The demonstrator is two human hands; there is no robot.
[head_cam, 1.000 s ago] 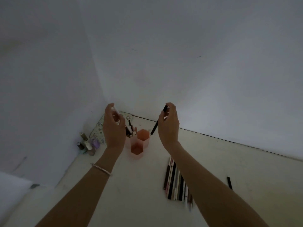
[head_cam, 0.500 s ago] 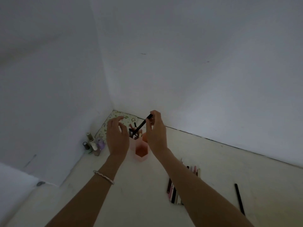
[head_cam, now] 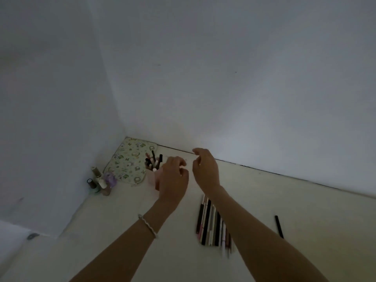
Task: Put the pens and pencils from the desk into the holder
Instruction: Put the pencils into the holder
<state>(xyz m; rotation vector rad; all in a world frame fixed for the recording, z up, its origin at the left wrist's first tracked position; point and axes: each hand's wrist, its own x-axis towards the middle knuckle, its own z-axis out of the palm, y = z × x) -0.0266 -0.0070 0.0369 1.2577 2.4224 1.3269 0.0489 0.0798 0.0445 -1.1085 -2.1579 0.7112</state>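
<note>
The pink holder (head_cam: 151, 177) stands near the back corner of the desk, and several pens (head_cam: 154, 159) stick up out of it. My left hand (head_cam: 173, 178) hovers in front of the holder and hides most of it; its fingers are curled loosely and hold nothing. Just to the right, my right hand (head_cam: 205, 169) is raised with fingers apart and empty. A row of several pens and pencils (head_cam: 211, 224) lies on the desk under my right forearm. One black pen (head_cam: 279, 226) lies alone further right.
A patterned pouch (head_cam: 130, 161) lies flat in the back corner. Several small nail polish bottles (head_cam: 100, 183) stand by the left wall. White walls close off the desk (head_cam: 305, 210) at the back and on the left.
The black pen that my right hand held over the holder is gone from it and more pens stand in the holder. Both hands are now empty and lower.
</note>
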